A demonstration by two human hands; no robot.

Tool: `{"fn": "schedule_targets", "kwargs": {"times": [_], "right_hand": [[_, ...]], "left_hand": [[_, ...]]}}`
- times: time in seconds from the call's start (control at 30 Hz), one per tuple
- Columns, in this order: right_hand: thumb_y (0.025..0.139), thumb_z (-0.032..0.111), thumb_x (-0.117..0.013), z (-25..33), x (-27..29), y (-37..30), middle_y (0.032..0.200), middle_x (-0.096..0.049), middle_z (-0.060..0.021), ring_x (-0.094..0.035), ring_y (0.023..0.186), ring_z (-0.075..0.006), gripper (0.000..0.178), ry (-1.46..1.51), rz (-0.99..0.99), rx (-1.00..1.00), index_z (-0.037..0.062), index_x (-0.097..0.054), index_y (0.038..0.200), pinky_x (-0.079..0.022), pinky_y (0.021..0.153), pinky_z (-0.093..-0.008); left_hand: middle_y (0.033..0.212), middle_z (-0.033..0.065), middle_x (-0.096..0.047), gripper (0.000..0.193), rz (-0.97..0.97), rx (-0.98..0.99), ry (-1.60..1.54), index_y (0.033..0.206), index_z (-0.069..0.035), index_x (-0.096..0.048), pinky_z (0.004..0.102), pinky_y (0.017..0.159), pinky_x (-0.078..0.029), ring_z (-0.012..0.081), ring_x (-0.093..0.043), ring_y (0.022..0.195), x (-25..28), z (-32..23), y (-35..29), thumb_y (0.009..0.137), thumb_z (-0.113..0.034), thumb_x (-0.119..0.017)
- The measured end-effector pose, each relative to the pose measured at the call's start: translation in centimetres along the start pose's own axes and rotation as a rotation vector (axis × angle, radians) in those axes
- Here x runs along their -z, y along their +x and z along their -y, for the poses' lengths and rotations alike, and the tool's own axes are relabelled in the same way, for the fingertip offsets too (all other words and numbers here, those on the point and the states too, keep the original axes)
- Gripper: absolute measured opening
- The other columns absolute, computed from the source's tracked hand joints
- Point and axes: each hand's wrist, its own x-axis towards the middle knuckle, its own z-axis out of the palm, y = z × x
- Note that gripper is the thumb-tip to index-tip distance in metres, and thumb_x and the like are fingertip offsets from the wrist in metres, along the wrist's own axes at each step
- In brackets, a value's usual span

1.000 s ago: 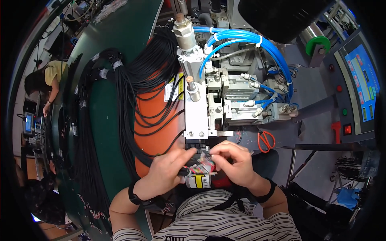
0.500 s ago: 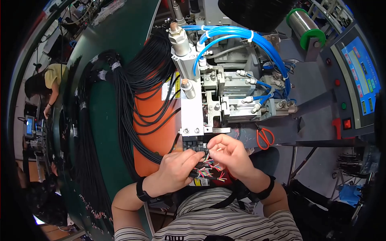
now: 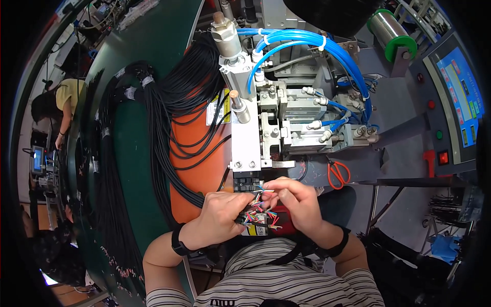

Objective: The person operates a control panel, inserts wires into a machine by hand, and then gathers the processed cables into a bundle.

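Note:
Just in front of the machine's black clamp (image 3: 247,182), my left hand (image 3: 223,214) is closed round black cables whose stripped ends fan out into thin coloured wires (image 3: 251,217). Beside it, my right hand (image 3: 299,202) has its thumb and forefinger bent together at the wire tips, with a few fine wires between the two hands. The pinch point is too small to make out fully. The machine (image 3: 246,138) has a white metal block, upright cylinders and blue air hoses (image 3: 307,38).
A thick bundle of black cables (image 3: 158,123) lies over an orange surface (image 3: 199,148) and the green table (image 3: 130,158). Red-handled scissors (image 3: 338,175) lie right of the machine. A solder wire spool (image 3: 391,33) and touch screen (image 3: 460,97) stand far right. Another person (image 3: 66,100) works at left.
My right hand has turned and its fingers have come lower over the wire ends. The coloured wires have shifted slightly left. My left hand stays nearly in place on the cables.

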Motion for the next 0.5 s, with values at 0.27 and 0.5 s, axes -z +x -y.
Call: {"fn": "schedule_targets", "kwargs": {"times": [0.27, 0.5], "right_hand": [[0.100, 0.010, -0.058, 1.5, 1.8, 0.7, 0.090, -0.070, -0.0055, -0.066, 0.071, -0.0077, 0.020, -0.025, 0.151, -0.213, -0.0019, -0.067, 0.112, -0.048, 0.060, -0.0176], [0.099, 0.012, -0.059, 1.9, 2.6, 1.2, 0.088, -0.070, -0.0051, -0.064, 0.067, -0.0065, 0.019, -0.013, 0.238, -0.277, -0.0019, -0.067, 0.108, -0.046, 0.056, -0.0177]], "left_hand": [[0.073, 0.0102, -0.065, 0.044, 0.086, -0.017, 0.002, 0.104, 0.000, -0.063, 0.0351, 0.055, -0.051, 0.0277, -0.066, 0.061, 0.6, -0.1, 0.4, 0.062, -0.006, -0.076], [0.071, 0.0090, -0.064, 0.042, 0.186, 0.016, 0.027, 0.101, -0.001, -0.064, 0.0354, 0.052, -0.049, 0.0279, -0.065, 0.060, 1.0, -0.2, 0.5, 0.061, -0.006, -0.075]]}}
